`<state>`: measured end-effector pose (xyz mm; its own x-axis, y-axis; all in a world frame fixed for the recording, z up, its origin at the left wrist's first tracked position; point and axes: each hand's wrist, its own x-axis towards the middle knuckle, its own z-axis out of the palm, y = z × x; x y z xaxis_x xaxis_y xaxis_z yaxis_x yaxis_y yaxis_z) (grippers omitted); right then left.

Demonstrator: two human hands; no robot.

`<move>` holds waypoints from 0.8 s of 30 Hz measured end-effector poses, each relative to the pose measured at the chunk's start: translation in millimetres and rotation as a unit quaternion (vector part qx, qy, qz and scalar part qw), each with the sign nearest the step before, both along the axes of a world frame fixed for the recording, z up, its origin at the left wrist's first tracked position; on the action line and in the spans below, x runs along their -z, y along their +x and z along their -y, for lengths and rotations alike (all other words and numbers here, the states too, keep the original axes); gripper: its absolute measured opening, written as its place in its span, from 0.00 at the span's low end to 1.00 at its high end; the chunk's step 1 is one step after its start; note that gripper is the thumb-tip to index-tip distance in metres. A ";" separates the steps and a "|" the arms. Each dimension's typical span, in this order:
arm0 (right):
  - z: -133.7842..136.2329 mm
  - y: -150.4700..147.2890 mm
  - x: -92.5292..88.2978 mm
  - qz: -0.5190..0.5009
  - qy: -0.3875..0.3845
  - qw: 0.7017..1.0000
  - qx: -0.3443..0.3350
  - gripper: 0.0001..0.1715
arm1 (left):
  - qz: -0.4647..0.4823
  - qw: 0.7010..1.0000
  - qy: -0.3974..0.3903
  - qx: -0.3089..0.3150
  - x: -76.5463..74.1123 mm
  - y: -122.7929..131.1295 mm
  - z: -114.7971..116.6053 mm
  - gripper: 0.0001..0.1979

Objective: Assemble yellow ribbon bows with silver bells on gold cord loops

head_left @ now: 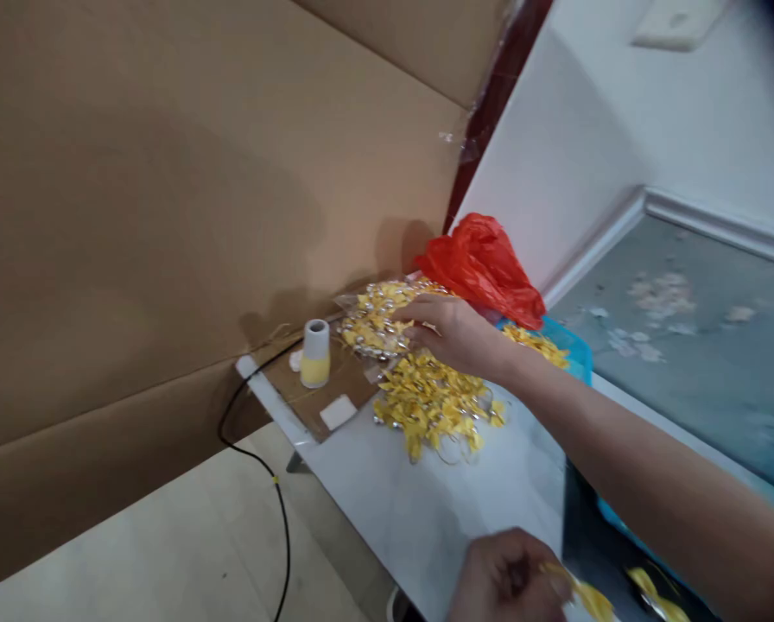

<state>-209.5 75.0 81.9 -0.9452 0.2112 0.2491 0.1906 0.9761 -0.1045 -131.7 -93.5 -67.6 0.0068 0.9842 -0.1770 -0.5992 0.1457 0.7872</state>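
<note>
My left hand [510, 574], at the bottom of the view, is closed with fingertips pinching a yellow ribbon bow [594, 600]. My right hand [442, 328] reaches across to the far end of the table, over a clear bag of yellow bows with silver bells [377, 324]. Its fingers and thumb look slightly apart, with nothing visible between them. Just below that hand lies a loose heap of yellow bows [432, 397] with silvery bells and thin loops. Another yellow bow [656, 596] rests on a dark surface beside my left hand.
A thread cone [315, 354] and a white piece [339, 413] sit on a cardboard sheet [289, 389]. Behind are a red plastic bag [484, 263] and a blue basket [578, 350] with yellow pieces. A black cable [283, 510] hangs off the white table [393, 492]; large cardboard [167, 190] stands alongside.
</note>
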 end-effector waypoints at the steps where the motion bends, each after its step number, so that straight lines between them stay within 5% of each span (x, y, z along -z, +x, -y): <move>1: 4.9 31.3 -6.9 -0.002 -0.012 1.000 0.014 0.14 | -0.004 1.000 0.003 -0.002 -1.6 -0.7 -2.5 0.12; 5: 43.7 162.2 -12.1 -0.073 -0.167 0.974 0.136 0.13 | -0.023 0.999 0.007 -0.028 -15.8 -4.0 -12.6 0.14; 9: 96.4 253.2 21.5 -0.147 -0.296 0.893 0.306 0.14 | -0.059 0.998 0.017 0.005 -42.0 7.2 -21.2 0.12; 14: 134.6 296.5 57.5 -0.306 -0.457 0.750 0.367 0.17 | -0.166 0.982 0.037 0.080 -74.1 50.7 -28.9 0.12; 21: 143.1 351.3 56.2 -0.404 -0.440 0.696 0.399 0.22 | -0.106 0.979 -0.022 0.170 -91.6 117.0 -41.1 0.18; 24: 147.5 374.6 57.4 -0.429 -0.432 0.673 0.421 0.24 | -0.164 0.969 0.004 0.186 -97.7 137.3 -52.7 0.19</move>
